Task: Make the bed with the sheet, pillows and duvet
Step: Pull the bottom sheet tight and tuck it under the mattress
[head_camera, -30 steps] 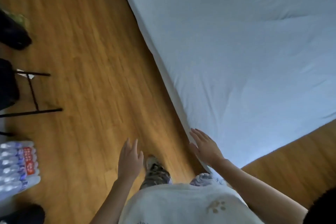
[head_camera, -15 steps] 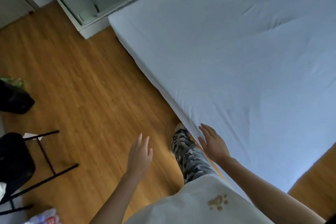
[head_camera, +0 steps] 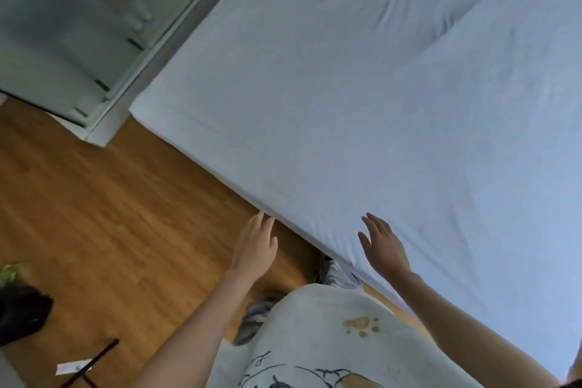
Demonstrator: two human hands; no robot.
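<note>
Nearest the camera, below both hands, hangs the person's pale printed shirt (head_camera: 330, 340), with a patterned slipper (head_camera: 252, 321) on the wooden floor (head_camera: 110, 230) just under the left forearm. Above that, the left hand (head_camera: 255, 247) is held out flat over the floor with its fingers straight and close together, holding nothing; its fingertips reach the lower edge of the bed without plainly touching it. To its right, the right hand (head_camera: 382, 249) is spread open, fingers straight, over the near edge of the sheet (head_camera: 362, 135), gripping nothing; whether the palm rests on the cloth cannot be told. Beyond both hands the pale blue sheet covers the mattress, mostly smooth, with soft creases far up and to the right of the right hand. Far left of the left hand lie a dark bundle (head_camera: 22, 312) and a thin black chair leg (head_camera: 91, 362) on the floor. Farthest, up and left of the left hand, a glass-fronted cabinet (head_camera: 78, 25) stands against the bed's corner.
</note>
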